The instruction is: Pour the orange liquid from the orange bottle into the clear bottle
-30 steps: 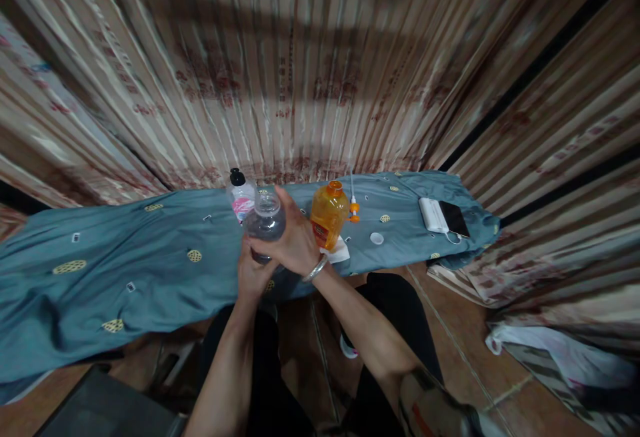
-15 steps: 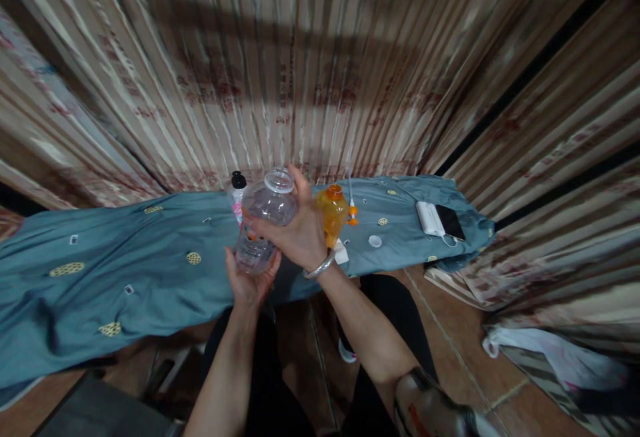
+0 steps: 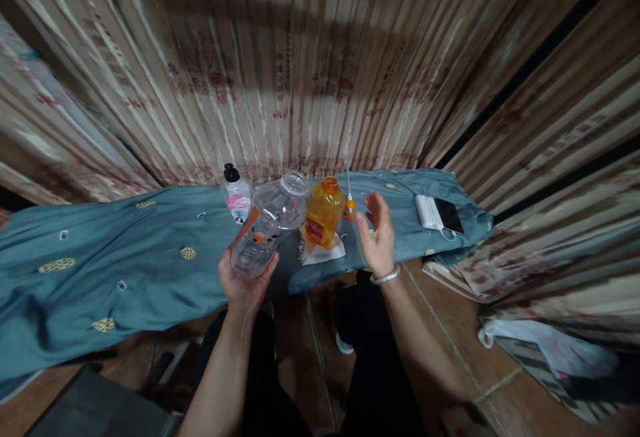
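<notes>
My left hand (image 3: 249,284) grips the lower end of a clear plastic bottle (image 3: 280,210), which is uncapped and tilted to the right. Fingers apart and holding nothing, my right hand (image 3: 377,240) hovers over the cloth. Left of it stands an open orange bottle (image 3: 324,214) with amber contents, on a white tissue (image 3: 333,252). Between that bottle and my right hand an orange pump top (image 3: 349,206) rests on its head, its white tube pointing up. Behind the clear bottle is a pump bottle (image 3: 237,196) with a black top and pink label.
A teal patterned cloth (image 3: 155,250) covers the long narrow surface. At its right end lie a white power bank (image 3: 427,212) and a black phone (image 3: 449,216) joined by a cable. A striped curtain (image 3: 240,64) hangs close behind. Tiled floor (image 3: 445,317) shows below.
My right hand has let go of the clear bottle and moved right, past the orange bottle. The clear bottle stays in my left hand and now leans more to the right.
</notes>
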`<move>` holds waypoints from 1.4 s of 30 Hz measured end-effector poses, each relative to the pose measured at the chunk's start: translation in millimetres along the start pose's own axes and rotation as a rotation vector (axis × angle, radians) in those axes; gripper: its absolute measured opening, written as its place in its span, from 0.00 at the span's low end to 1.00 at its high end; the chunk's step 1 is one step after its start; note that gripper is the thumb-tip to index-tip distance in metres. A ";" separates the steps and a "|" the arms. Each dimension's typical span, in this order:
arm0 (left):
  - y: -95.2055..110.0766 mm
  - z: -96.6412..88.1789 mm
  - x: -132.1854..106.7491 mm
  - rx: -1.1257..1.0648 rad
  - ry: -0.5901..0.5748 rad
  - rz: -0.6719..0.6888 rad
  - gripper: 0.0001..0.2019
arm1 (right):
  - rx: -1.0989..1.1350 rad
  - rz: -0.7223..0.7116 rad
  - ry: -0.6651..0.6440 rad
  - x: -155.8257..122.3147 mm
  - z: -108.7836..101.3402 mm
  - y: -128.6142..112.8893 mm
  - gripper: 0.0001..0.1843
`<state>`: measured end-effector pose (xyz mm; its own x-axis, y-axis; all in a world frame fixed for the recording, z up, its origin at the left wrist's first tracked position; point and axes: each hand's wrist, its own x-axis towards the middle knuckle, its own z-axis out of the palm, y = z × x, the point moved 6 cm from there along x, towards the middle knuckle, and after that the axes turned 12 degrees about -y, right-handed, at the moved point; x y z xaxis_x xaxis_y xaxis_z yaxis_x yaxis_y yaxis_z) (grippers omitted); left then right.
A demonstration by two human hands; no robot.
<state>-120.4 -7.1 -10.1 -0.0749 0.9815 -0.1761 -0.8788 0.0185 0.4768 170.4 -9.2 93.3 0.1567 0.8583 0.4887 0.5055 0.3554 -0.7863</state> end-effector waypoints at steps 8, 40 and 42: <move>-2.5 -8.2 -8.9 0.037 0.017 -0.032 0.25 | 0.007 0.107 -0.347 20.2 57.5 44.4 0.62; 7.9 -13.2 3.0 0.147 0.058 0.006 0.18 | -0.190 0.202 -0.295 -0.3 62.9 43.5 0.43; 7.8 -11.7 3.0 0.149 0.050 0.006 0.19 | -0.191 0.191 -0.300 -0.1 63.5 42.5 0.44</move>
<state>-133.1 -6.3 -17.0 -0.1073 0.9709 -0.2139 -0.7986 0.0440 0.6003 138.0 29.4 35.8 0.0225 0.9822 0.1864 0.6446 0.1283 -0.7536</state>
